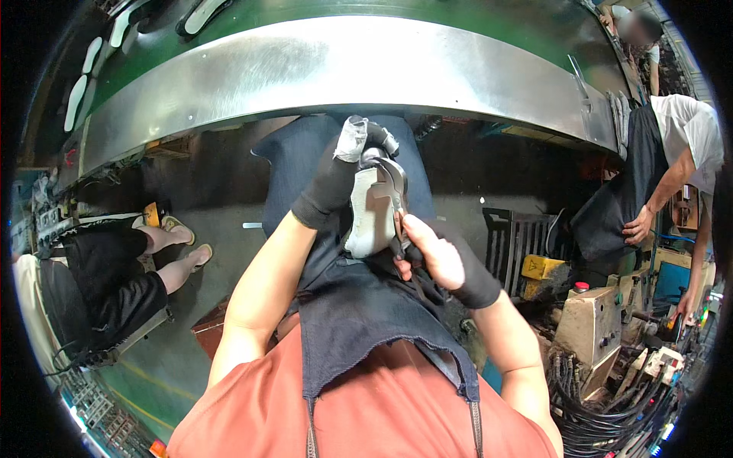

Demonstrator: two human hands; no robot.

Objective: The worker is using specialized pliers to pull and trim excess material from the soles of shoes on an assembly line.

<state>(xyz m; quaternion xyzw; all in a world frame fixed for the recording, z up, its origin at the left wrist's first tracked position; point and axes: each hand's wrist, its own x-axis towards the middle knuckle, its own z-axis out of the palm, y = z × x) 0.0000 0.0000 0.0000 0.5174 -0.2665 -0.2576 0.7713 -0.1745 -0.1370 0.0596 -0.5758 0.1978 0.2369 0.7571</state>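
Right between my two hands, over my lap, lies a pale shoe-shaped piece [369,221]. My left hand [362,140], in a black sleeve with wrapped fingertips, is closed around its far end, and my right hand [439,256] grips the handles of the metal pincers [395,179], their curved head up against the piece's right side near that end; whether they bite into it I can't tell. Just beyond my left fingertips runs the metal edge of the bench [328,61], which bounds my reach forward. Below, my dark apron [366,324] sits close. To either side I have more room: floor [195,263] stretches left toward a seated co-worker's feet [187,244], and right toward a slatted rack [527,237], well apart from my elbows.
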